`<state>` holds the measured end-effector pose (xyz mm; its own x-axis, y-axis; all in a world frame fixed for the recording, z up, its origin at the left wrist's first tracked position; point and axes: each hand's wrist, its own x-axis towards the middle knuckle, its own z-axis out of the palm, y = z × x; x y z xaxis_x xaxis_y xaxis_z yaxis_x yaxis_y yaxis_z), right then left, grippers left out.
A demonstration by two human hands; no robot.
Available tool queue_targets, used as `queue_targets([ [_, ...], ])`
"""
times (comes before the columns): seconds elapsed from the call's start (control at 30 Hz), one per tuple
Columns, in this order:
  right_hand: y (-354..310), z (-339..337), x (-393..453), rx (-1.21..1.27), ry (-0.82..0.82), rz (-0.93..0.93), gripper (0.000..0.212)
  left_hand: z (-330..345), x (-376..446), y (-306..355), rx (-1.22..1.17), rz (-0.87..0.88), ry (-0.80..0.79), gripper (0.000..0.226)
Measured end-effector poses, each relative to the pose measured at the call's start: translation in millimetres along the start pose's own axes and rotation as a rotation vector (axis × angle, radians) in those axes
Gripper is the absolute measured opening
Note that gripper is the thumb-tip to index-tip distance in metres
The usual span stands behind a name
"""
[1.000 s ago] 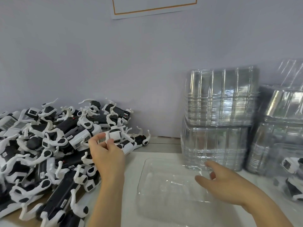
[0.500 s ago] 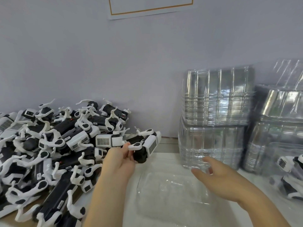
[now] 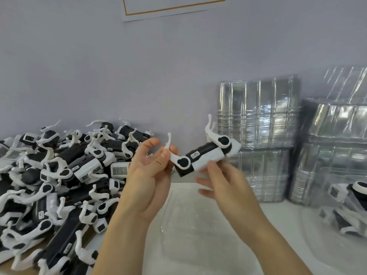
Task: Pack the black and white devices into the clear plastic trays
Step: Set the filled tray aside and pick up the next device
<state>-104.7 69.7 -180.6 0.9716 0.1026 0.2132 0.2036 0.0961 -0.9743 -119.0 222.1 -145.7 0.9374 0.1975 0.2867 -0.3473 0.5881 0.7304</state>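
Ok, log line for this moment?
left hand: pinches device | right hand: supports device | tray: empty, below | step: not packed

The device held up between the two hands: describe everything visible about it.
The device is a black, elongated body with a white block along its underside, two white clip arms on round black pivots and a small white label. It looks like hard plastic. It is tilted, right end higher, above the clear tray. The left hand pinches its lower-left clip; the right hand supports it from beneath.

black-and-white device (image 3: 205,157), clear tray (image 3: 198,231), lilac wall (image 3: 99,76)
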Motion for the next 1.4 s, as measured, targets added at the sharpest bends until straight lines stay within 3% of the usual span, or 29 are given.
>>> queue_targets([
  [0.13,-8.4,3.9,-0.7,0.333,-0.071,0.136,0.035,9.5,-9.0,-5.8,0.255,-0.044,-0.123,0.036],
  [0.2,-10.8,-0.7,1.2,0.396,-0.008,0.140,0.033,19.1,-14.2,-13.7,0.423,-0.067,-0.168,0.036],
  [0.33,-6.1,-16.9,5.4,0.275,0.160,0.091,0.022,36.7,-22.0,-18.0,0.753,-0.097,-0.179,0.023],
  [0.4,-3.3,-26.2,7.9,0.169,0.197,0.077,0.017,36.6,-22.1,-14.6,0.811,-0.104,-0.094,0.016],
  [0.53,1.4,-42.6,10.1,-0.093,0.174,0.014,0.021,15.1,-25.6,-17.1,0.834,-0.002,0.258,0.008],
  [0.7,12.2,-47.4,10.3,-0.389,0.071,-0.105,0.018,-28.7,-40.7,-44.0,0.904,-0.014,0.408,0.015],
  [0.87,21.6,-39.8,10.2,-0.491,-0.028,-0.166,0.024,-47.9,-28.0,-58.9,1.036,-0.084,0.281,0.026],
  [1.03,30.8,-37.4,10.7,-0.598,-0.067,-0.130,0.028,-60.0,-20.8,-71.0,0.901,-0.256,0.211,0.048],
  [1.4,28.5,-36.5,10.8,-0.732,-0.142,-0.190,0.027,-73.4,-11.5,-72.5,0.789,-0.415,0.164,0.042],
])
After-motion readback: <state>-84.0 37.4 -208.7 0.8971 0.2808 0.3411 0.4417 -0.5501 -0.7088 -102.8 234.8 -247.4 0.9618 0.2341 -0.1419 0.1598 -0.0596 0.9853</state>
